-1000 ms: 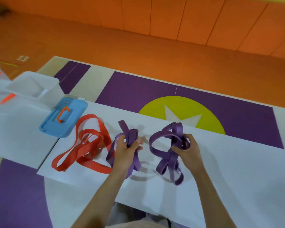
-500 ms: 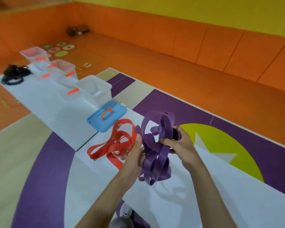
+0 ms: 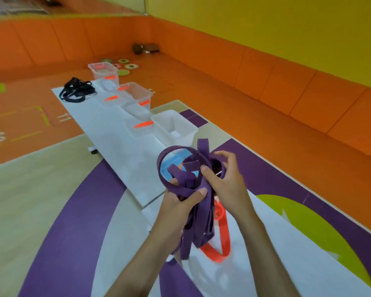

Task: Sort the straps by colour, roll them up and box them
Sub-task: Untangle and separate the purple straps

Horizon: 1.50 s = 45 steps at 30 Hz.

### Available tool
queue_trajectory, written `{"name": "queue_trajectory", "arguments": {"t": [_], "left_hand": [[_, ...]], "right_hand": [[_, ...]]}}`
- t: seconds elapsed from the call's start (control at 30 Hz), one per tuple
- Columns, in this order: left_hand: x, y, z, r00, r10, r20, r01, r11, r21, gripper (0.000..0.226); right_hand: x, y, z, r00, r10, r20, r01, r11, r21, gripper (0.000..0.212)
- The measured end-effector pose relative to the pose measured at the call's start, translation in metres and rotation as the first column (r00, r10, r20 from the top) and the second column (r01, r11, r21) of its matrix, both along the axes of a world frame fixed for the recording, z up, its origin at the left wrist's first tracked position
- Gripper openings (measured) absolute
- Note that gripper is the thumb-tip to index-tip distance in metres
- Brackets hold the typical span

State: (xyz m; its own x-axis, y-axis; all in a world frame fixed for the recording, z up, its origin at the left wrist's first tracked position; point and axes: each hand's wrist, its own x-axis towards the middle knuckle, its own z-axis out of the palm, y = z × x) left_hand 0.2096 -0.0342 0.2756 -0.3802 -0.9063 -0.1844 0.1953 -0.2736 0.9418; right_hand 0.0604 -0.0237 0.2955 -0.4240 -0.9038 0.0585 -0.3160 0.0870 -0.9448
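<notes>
Sorting appears done; rolling is not begun and nothing is boxed. The left hand (image 3: 180,203) and right hand (image 3: 227,183) both grasp the purple straps (image 3: 199,215), a loose tangle held above the surface (image 3: 116,133). Orange straps (image 3: 223,230) lie beneath it, black straps (image 3: 77,91) at the far end. Counted: three colour groups, one white box (image 3: 186,133), two clear boxes (image 3: 146,91), no strap seen inside any. Straps per group cannot be counted.

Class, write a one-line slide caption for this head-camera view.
Left hand and right hand hold tangled purple straps over an orange strap, white box beyond.
</notes>
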Motion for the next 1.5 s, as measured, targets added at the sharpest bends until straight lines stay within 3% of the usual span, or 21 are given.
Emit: {"name": "queue_trajectory", "arguments": {"t": [0.23,0.47,0.87,0.97,1.13,1.5], "left_hand": [[0.101,-0.108,0.015,0.999,0.045,-0.006,-0.046,0.997,-0.062,0.030],[0.159,-0.220,0.008,0.994,0.082,0.077,-0.074,0.992,-0.100,0.038],[0.183,-0.420,-0.018,0.974,0.106,0.202,-0.108,0.994,0.000,0.042],[0.182,-0.463,-0.012,0.972,0.132,0.196,-0.136,0.991,0.004,0.048],[0.179,-0.525,0.000,0.977,0.113,0.182,-0.114,0.993,-0.002,0.036],[0.209,-0.675,-0.002,0.979,-0.029,0.204,0.023,0.999,0.033,0.046]], "right_hand": [[0.105,-0.103,0.009,0.993,-0.075,0.092,0.082,0.993,-0.082,0.037],[0.159,-0.200,-0.002,0.959,-0.038,0.280,0.051,0.998,-0.040,0.036],[0.176,-0.404,-0.052,0.897,0.013,0.442,-0.033,0.999,0.038,0.029],[0.173,-0.447,-0.044,0.900,0.049,0.434,-0.070,0.997,0.032,0.027],[0.168,-0.501,-0.033,0.902,0.111,0.418,-0.133,0.991,0.024,0.034],[0.204,-0.622,-0.034,0.878,-0.004,0.479,-0.002,1.000,0.012,0.038]]}}
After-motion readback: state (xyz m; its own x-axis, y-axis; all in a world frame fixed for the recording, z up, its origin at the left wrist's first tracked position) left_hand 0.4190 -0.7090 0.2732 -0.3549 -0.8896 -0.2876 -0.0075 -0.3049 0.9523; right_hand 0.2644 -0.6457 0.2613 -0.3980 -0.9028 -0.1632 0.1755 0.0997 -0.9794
